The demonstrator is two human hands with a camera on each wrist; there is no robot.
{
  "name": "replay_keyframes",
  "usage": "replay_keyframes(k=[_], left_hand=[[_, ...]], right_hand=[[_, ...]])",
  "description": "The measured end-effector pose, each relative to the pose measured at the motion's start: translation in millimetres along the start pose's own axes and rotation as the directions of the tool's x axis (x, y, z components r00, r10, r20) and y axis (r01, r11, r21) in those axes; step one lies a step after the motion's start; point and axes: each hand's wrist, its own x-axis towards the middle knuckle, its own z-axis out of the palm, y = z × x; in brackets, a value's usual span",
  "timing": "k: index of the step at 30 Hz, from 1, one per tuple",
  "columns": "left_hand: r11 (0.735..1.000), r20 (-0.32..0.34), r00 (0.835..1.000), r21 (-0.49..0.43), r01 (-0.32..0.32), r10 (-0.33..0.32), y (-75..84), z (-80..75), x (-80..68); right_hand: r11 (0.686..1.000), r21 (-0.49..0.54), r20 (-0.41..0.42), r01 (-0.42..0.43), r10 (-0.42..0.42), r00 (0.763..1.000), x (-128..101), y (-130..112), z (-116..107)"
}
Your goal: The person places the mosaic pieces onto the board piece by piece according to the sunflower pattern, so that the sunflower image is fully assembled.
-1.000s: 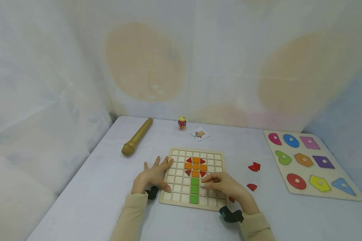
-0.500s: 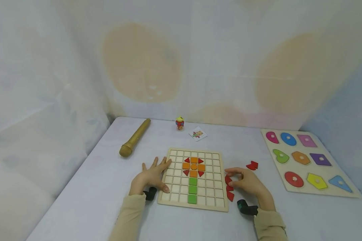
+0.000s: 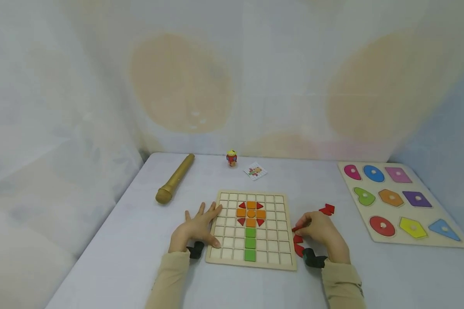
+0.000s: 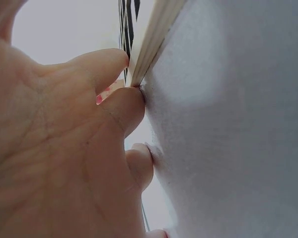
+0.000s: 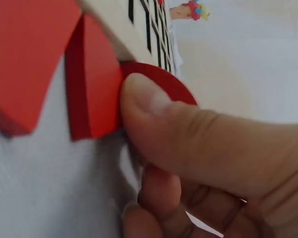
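A square wooden grid board [image 3: 270,246] lies on the table, bearing a flower pattern of orange squares around an orange round piece [image 3: 251,213], red triangles [image 3: 241,222] and a column of green squares [image 3: 250,243]. My left hand [image 3: 195,229] rests on the board's left edge, fingers spread and thumb on the grid. Just off the right edge, my right hand [image 3: 322,234] pinches a red curved-edged piece [image 5: 176,84], tilted up, between thumb and fingers. Beside it lie more red pieces [image 3: 298,249], which the right wrist view shows close up [image 5: 30,54].
Further right are loose red pieces [image 3: 329,209], partly behind the hand. A shape puzzle board [image 3: 400,223] with coloured knobbed pieces lies at the right. Toward the back are a gold microphone [image 3: 175,178], a small toy figure [image 3: 231,158] and a pattern card [image 3: 255,171].
My right hand has moved from over the board to the red pieces at its right and now pinches one, lifting it on edge. The left hand has stayed on the board's left edge.
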Motion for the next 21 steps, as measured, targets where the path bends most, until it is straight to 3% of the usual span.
replay_keyframes(k=[7,11,17,21], left_hand=[[1.000,-0.001,1.000,-0.003,0.006,-0.006,-0.4,1.6,-0.4],[1.000,-0.005,1.000,-0.002,0.004,-0.004,-0.6,0.7,-0.3],[1.000,-0.003,1.000,-0.007,0.006,-0.006,-1.2,0.0,0.1],[1.000,-0.004,1.000,-0.016,0.013,-0.013,-1.5,0.4,0.2]], right_hand=[[0.997,-0.071,-0.027,0.039,-0.041,0.999,-1.4,1.4,-3.8],[0.997,-0.044,-0.065,0.064,-0.066,0.996,-0.9,-1.6,-5.1],[0.990,0.047,-0.089,0.134,-0.129,0.988,-6.4,-26.3,2.7],[0.979,0.056,-0.090,0.198,-0.193,0.977,-7.4,-45.8,23.7]])
